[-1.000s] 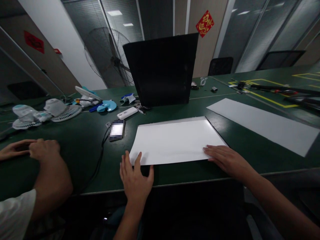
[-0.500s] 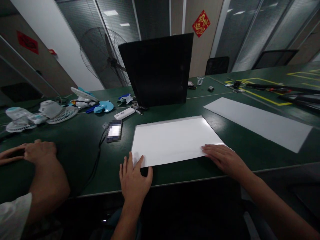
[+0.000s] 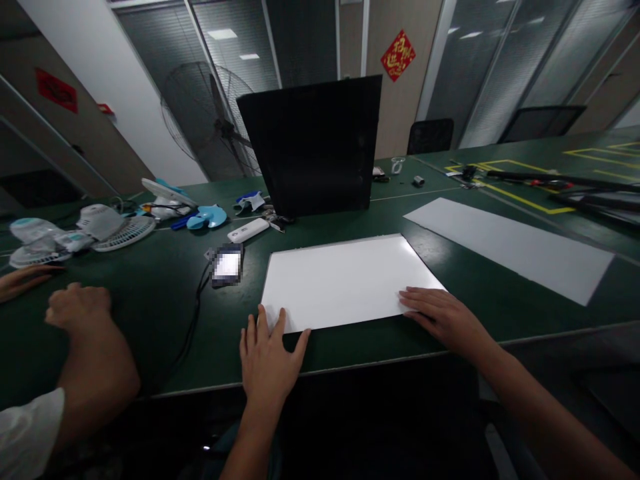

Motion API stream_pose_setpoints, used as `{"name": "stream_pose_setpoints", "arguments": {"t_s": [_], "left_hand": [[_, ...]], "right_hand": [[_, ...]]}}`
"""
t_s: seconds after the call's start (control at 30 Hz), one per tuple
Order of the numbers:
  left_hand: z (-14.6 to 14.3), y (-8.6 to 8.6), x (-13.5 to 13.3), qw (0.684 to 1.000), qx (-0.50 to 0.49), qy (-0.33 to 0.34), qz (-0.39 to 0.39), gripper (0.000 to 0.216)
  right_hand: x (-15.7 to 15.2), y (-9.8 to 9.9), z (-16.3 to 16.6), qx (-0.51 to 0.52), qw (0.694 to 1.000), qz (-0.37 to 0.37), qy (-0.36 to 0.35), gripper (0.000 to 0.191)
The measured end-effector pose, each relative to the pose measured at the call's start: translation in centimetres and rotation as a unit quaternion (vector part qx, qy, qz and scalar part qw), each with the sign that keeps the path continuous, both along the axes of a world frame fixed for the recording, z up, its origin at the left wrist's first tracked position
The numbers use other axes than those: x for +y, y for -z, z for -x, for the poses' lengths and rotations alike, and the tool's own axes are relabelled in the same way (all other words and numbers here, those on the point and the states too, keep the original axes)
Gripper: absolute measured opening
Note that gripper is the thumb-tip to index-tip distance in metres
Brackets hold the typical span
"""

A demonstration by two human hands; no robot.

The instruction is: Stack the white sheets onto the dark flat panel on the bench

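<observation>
A white rectangular sheet (image 3: 335, 280) lies flat on the green table (image 3: 350, 350), with a thin greyish strip along its far edge. Fingers spread, my left hand (image 3: 270, 357) rests at its near left corner, the fingertips touching the sheet. On the near right corner lies my right hand (image 3: 443, 317), its fingers stretched out and pressed flat. Neither hand grips anything. To the right is a longer white sheet (image 3: 510, 247), apart from both hands.
A black panel (image 3: 313, 147) stands upright behind the sheet. At left are a pixelated device (image 3: 227, 265) with a cable, a white stick-shaped device (image 3: 249, 231), blue fan blades (image 3: 207, 217) and white fan parts (image 3: 125, 231). Another person's forearm (image 3: 95, 347) rests on the table at far left.
The view has shifted slightly. Both my hands stay on the sheet, the left thumb a little further out. At far left, the other person's two hands have moved apart.
</observation>
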State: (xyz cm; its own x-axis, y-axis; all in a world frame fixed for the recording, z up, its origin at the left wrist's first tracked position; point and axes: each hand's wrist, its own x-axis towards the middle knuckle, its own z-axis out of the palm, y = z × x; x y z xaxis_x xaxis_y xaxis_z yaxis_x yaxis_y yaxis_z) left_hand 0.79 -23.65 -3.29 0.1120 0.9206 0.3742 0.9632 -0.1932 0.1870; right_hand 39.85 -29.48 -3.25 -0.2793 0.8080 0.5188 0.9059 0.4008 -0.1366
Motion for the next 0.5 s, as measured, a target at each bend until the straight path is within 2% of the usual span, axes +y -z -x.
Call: {"name": "stream_pose_setpoints", "arguments": {"t_s": [0.23, 0.5], "left_hand": [[-0.01, -0.03, 0.2, 1.0, 0.009, -0.009, 0.012, 0.073], [-0.12, -0.15, 0.21, 0.998, 0.053, -0.018, 0.031, 0.078]], "right_hand": [[0.23, 0.27, -0.21, -0.013, 0.998, 0.026, 0.053, 0.033], [0.44, 0.28, 0.04, -0.003, 0.997, 0.069, 0.037, 0.041]]}}
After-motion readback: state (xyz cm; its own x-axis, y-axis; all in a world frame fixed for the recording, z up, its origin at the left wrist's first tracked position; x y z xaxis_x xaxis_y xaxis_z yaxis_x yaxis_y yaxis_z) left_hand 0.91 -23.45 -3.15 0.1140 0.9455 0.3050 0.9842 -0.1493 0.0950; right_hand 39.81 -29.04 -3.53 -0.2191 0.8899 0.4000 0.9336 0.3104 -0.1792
